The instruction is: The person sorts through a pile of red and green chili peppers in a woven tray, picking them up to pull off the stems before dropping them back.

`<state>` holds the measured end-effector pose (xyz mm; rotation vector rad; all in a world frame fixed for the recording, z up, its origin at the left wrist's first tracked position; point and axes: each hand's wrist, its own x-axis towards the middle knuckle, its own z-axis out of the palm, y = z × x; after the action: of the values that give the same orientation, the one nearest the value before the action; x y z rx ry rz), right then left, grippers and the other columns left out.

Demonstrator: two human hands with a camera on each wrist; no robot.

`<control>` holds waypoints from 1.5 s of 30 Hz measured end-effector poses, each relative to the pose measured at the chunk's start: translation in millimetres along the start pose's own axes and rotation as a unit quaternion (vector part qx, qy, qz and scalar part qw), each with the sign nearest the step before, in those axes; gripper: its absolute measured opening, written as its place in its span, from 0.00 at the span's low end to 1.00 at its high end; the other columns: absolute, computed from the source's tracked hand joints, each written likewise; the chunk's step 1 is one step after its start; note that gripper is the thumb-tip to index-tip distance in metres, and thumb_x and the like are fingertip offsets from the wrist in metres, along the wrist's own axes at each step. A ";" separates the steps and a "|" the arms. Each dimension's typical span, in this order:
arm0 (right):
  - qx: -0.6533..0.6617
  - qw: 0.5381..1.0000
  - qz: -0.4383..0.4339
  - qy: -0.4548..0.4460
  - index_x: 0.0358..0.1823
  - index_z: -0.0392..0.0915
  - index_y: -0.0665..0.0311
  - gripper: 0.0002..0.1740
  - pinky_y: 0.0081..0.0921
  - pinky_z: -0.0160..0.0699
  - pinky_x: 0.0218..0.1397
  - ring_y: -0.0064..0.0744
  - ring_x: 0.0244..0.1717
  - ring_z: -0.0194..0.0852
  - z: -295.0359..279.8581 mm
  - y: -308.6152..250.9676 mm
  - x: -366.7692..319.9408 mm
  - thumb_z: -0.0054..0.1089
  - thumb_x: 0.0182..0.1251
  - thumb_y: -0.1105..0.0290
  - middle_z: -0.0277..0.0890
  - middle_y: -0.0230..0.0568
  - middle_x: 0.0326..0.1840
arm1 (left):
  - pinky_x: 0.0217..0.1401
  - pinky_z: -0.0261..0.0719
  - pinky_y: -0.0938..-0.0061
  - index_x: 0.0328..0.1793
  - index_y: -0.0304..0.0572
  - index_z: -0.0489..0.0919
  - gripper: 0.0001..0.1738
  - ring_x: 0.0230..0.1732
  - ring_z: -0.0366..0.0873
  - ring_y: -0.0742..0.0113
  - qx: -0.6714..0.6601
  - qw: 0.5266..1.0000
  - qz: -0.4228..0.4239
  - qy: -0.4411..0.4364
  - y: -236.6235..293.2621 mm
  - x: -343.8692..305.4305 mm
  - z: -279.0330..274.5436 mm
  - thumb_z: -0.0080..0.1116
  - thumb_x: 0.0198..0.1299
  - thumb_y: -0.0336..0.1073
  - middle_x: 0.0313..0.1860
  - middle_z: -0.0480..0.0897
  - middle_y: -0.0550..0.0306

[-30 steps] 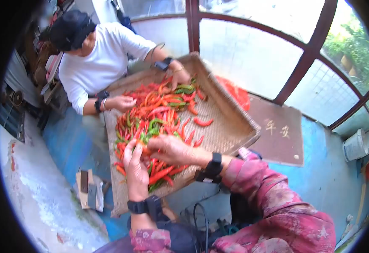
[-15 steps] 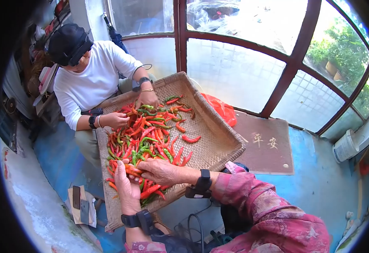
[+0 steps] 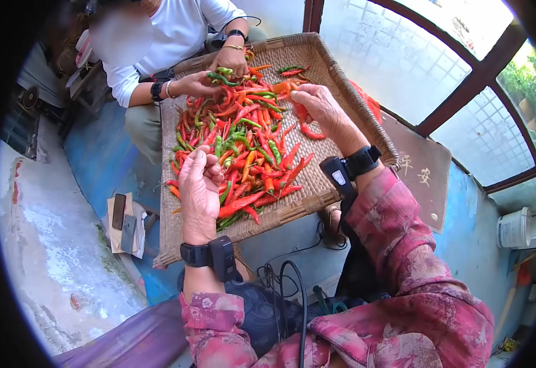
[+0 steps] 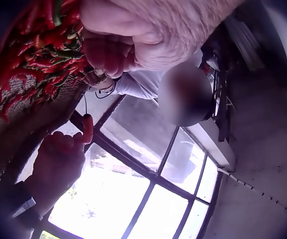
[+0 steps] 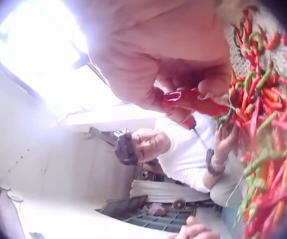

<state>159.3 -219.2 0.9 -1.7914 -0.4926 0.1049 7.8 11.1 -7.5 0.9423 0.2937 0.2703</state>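
My right hand (image 3: 324, 111) is over the right part of a woven tray (image 3: 320, 161), gripping red chili peppers (image 5: 205, 103). One of them shows a broken, open end in the right wrist view. In the left wrist view a chili with a thin stem sticks up from that hand. My left hand (image 3: 198, 187) is raised above the tray's near left side, palm up, with loosely bent fingers and the thumb by the index finger. Nothing shows in it. Beneath lies a heap of red, orange and green chilies (image 3: 243, 141).
Across the tray a person in a white top (image 3: 179, 27) has both hands (image 3: 231, 61) in the chilies. A brown mat (image 3: 424, 165) lies on the floor at right, with a white bucket (image 3: 514, 228) beyond. Two phones (image 3: 119, 211) rest on a low stand at left.
My hands were together over the near chilies; the right has moved away to the tray's far right side with chilies in its grip. My left has stayed near. The head view has shifted.
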 end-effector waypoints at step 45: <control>-0.079 0.985 -0.116 -0.100 0.36 0.74 0.69 0.15 0.29 0.68 0.26 0.23 0.22 0.70 75.6 -34.2 -40.8 0.63 0.57 0.63 0.73 0.40 0.21 | 0.35 0.74 0.82 0.56 0.37 0.69 0.17 0.34 0.73 0.79 0.325 0.925 0.008 -0.197 -18.2 -7.8 19.8 0.50 0.67 0.40 0.36 0.77 0.62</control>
<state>88.5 -159.8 4.3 -1.8730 -0.8702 0.0850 9.5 -16.7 -10.5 1.6285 -0.0074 -0.0167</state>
